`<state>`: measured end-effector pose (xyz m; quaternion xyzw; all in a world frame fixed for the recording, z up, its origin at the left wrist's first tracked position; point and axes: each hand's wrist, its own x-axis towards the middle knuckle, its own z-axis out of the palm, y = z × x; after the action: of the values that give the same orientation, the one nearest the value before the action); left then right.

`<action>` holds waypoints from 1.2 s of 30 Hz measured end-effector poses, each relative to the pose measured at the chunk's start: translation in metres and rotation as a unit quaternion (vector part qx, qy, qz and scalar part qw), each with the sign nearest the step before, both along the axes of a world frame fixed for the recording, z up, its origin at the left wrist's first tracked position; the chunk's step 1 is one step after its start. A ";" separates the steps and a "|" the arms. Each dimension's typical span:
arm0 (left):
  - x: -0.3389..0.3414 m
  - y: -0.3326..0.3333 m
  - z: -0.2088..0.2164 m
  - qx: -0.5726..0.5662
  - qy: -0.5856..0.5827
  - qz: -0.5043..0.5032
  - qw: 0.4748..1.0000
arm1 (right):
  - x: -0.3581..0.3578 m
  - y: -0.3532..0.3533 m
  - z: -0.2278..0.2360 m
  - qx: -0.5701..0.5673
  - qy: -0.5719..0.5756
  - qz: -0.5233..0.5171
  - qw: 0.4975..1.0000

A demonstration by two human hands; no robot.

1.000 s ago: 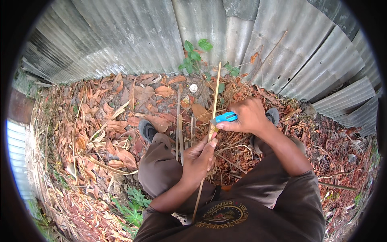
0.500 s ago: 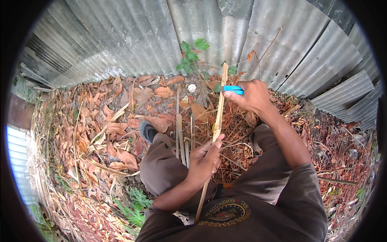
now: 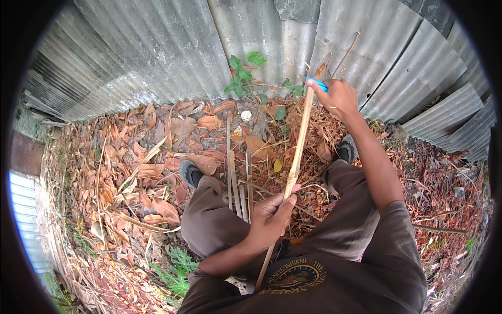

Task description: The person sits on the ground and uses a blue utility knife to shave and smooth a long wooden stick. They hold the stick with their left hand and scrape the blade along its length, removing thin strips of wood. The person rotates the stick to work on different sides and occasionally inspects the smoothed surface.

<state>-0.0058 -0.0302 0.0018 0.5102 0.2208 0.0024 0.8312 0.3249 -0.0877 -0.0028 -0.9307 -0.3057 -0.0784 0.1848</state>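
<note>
Pale strip [image 3: 301,137], slanting mid-frame: my left hand [image 3: 271,217], fingers closed round it; my right hand [image 3: 340,98] grips blue cutter [image 3: 320,83], now moved up to strip's top; stroke seemingly spent.

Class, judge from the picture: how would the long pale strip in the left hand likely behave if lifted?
The pale strip is probably fairly stiff, since it runs nearly straight well beyond the left hand. It looks light for its length, being so narrow.
</note>
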 end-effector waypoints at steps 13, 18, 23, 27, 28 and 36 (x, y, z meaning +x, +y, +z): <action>0.014 0.021 0.001 -0.024 0.020 0.093 0.995 | -0.109 -0.015 0.017 0.017 0.042 0.260 0.965; 0.014 0.015 0.000 0.170 -0.030 0.099 0.980 | -0.100 -0.006 0.002 0.045 -0.020 0.280 0.959; 0.015 0.011 -0.008 0.275 -0.056 0.105 0.954 | -0.092 -0.004 -0.005 0.052 -0.077 0.259 0.961; 0.011 0.002 -0.013 0.271 -0.056 0.066 0.959 | -0.058 0.002 -0.008 0.082 -0.020 0.163 0.983; 0.006 -0.002 -0.014 0.259 -0.045 0.042 0.964 | -0.039 0.002 -0.004 0.091 0.007 0.090 0.992; 0.008 0.006 -0.009 0.126 -0.030 0.062 0.990 | -0.006 -0.036 0.008 0.090 0.102 -0.027 0.990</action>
<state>0.0024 -0.0240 -0.0071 0.5958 0.2245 0.0969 0.7650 0.3186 -0.1233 0.0047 -0.9214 -0.2516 -0.0147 0.2959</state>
